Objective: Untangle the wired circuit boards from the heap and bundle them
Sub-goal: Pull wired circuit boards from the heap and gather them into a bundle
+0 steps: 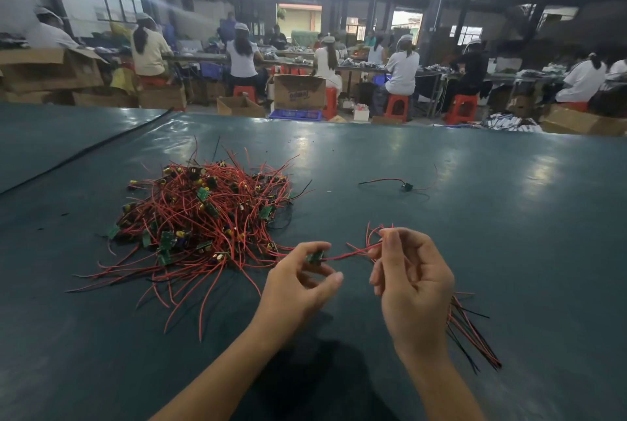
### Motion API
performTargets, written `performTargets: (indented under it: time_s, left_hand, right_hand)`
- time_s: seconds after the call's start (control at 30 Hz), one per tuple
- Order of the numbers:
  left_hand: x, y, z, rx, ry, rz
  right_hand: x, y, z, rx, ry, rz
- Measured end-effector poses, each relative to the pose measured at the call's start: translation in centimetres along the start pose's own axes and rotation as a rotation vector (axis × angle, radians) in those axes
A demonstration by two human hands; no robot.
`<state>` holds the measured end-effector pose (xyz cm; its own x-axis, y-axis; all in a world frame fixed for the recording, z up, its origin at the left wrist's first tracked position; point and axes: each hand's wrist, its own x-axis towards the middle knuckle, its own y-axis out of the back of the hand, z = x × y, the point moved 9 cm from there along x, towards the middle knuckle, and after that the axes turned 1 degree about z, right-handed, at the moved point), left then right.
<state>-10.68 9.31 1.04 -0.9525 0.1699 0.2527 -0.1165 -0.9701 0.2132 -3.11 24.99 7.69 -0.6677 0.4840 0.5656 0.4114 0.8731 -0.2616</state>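
Across the dark green table mat (509,251), open room to the right and up to the far edge. Left of centre, a tangled heap of red-wired green circuit boards (203,217). Just beside it, left hand (298,285) pinching one small green board (315,257), its red wire (353,253) stretched across to the right hand (410,281), fingers curled round a bundle of red and black wires (471,336). Farther back, a lone wired board (405,186). Beyond the edge, an open cardboard box (298,91), contents hidden.

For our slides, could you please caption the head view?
Left hand pinches a circuit board, right hand its red wire, beside the heap.
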Motion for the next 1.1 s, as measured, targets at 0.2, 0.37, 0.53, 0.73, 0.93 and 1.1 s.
performTargets:
  time_s: [0.2,0.37,0.53,0.73,0.93,1.1]
  left_hand:
    - [-0.5,1.7,2.2,0.051,-0.218,0.154]
    - [-0.8,3.8,4.1,-0.292,-0.295,0.318]
    - [-0.3,2.8,2.8,-0.599,-0.077,0.244]
    - [-0.3,1.3,0.6,-0.458,0.091,0.179]
    - [-0.4,-0.1,0.5,-0.35,0.094,0.055]
    - [-0.4,-0.2,0.5,-0.329,0.077,0.033]
  right_hand:
    - [-0.9,-1.6,1.1,0.047,-0.102,-0.145]
    - [-3.4,-4.3,5.9,-0.077,-0.452,-0.314]
    - [-6.0,-6.1,7.6,-0.047,-0.632,-0.452]
    - [-4.1,-4.1,7.2,-0.003,-0.545,-0.172]
    - [-3.7,-2.0,7.8,-0.115,-0.572,-0.054]
    - [-3.5,-1.7,7.8,-0.1,-0.583,-0.046]
